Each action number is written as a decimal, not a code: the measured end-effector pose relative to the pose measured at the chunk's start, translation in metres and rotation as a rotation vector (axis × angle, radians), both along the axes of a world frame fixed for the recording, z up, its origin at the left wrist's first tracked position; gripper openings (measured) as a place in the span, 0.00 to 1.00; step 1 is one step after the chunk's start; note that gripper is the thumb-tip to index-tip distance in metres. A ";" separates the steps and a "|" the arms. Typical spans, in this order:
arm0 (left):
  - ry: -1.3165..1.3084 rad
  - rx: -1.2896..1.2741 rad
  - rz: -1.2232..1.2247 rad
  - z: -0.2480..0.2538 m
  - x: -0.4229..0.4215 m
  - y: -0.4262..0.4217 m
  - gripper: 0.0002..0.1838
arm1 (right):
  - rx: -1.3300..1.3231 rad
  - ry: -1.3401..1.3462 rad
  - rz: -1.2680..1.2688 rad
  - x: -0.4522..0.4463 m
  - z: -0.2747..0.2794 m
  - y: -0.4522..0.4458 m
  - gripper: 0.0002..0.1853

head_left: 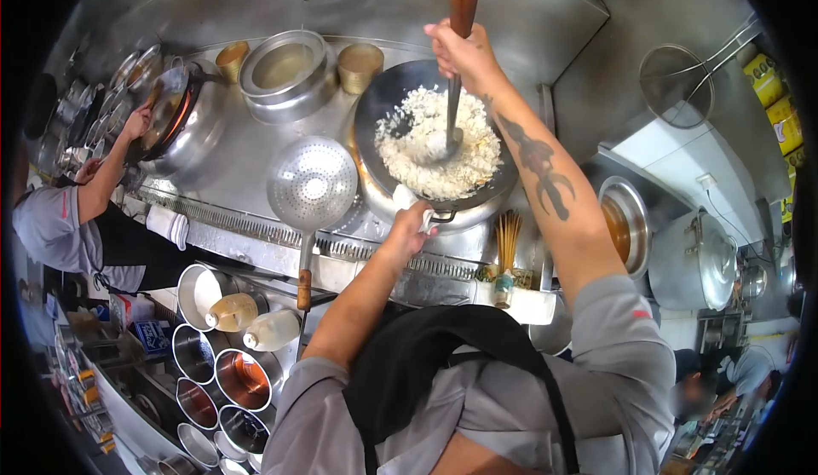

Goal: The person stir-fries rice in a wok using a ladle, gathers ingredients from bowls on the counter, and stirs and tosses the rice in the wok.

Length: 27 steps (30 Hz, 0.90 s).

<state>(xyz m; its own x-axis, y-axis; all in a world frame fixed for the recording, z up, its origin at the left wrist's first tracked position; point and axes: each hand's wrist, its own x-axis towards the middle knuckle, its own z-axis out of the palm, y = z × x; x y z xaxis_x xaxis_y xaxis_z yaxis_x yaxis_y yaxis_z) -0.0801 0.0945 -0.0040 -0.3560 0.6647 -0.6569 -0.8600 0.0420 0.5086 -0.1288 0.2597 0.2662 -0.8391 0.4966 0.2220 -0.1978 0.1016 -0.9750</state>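
A black wok (371,115) with white rice (409,138) in it rests on the stove at centre. My right hand (464,53) is wrapped round the long handle of a ladle (463,2), whose bowl end is down in the rice. With my left hand (411,226) I grip a white cloth (405,196) at the wok's near edge, beside its small loop handle. Left of the wok lies a perforated skimmer (312,183) with a wooden grip, its handle pointing toward me.
Metal pots of sauce (247,379) and two bottles (273,330) stand at the lower left. A lidded stockpot (694,262) is at the right, under a hanging wire strainer (677,86). A co-worker (64,224) works at another wok on the far left.
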 end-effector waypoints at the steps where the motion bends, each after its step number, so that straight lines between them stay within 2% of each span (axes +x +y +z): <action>1: -0.001 -0.002 0.002 0.003 -0.002 0.003 0.07 | -0.011 -0.007 0.033 0.018 0.021 -0.021 0.13; 4: -0.038 -0.027 0.017 0.004 0.003 -0.004 0.07 | -0.037 0.028 -0.051 0.038 -0.018 -0.029 0.12; 5: -0.047 -0.025 0.018 0.004 0.002 -0.003 0.07 | 0.053 0.051 -0.238 0.029 -0.041 -0.011 0.11; 7: -0.051 -0.004 0.010 0.008 -0.001 -0.003 0.06 | 0.102 0.115 -0.231 0.014 -0.052 0.043 0.11; 9: -0.046 0.014 -0.001 0.006 0.000 -0.003 0.06 | 0.115 0.163 -0.221 0.026 -0.035 0.066 0.10; 10: -0.045 0.023 -0.003 0.005 0.000 -0.002 0.05 | 0.146 0.140 -0.305 0.040 -0.013 0.057 0.08; 12: -0.056 0.000 0.027 0.010 -0.002 0.001 0.04 | 0.025 0.176 -0.341 0.086 0.012 0.035 0.08; 14: -0.061 -0.018 0.019 0.007 -0.001 -0.001 0.04 | 0.117 0.172 -0.389 0.084 -0.054 0.047 0.09; 15: -0.049 -0.014 -0.024 -0.006 -0.005 0.003 0.04 | 0.052 0.087 -0.247 0.082 -0.071 0.072 0.10; 19: -0.075 0.025 -0.026 0.008 -0.004 0.000 0.04 | 0.198 0.094 -0.337 0.100 0.002 0.088 0.12; 20: -0.084 0.019 -0.022 0.008 -0.003 0.000 0.04 | 0.116 0.068 -0.345 0.119 0.024 0.072 0.11; 22: -0.091 0.020 -0.025 0.008 -0.007 0.001 0.05 | 0.055 0.270 -0.464 0.137 -0.007 0.040 0.10; 23: -0.093 0.019 -0.041 0.007 -0.008 0.001 0.05 | 0.041 0.151 -0.472 0.124 -0.057 0.052 0.10; 24: -0.091 0.019 -0.059 0.007 -0.006 -0.001 0.06 | -0.049 0.164 -0.309 0.116 -0.084 0.065 0.08; 26: -0.103 0.038 -0.008 0.036 0.020 -0.019 0.05 | -0.013 -0.072 -0.413 0.097 -0.052 0.081 0.11; 27: -0.133 0.048 0.019 0.052 0.038 -0.031 0.05 | -0.003 -0.102 -0.428 0.094 -0.019 0.094 0.11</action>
<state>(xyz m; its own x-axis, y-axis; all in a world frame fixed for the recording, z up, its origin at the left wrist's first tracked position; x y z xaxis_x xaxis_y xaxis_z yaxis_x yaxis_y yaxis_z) -0.0417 0.0639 0.0477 -0.2809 0.6905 -0.6666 -0.9203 0.0033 0.3912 -0.0343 0.3542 0.2472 -0.5754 0.8046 0.1469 -0.0411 0.1509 -0.9877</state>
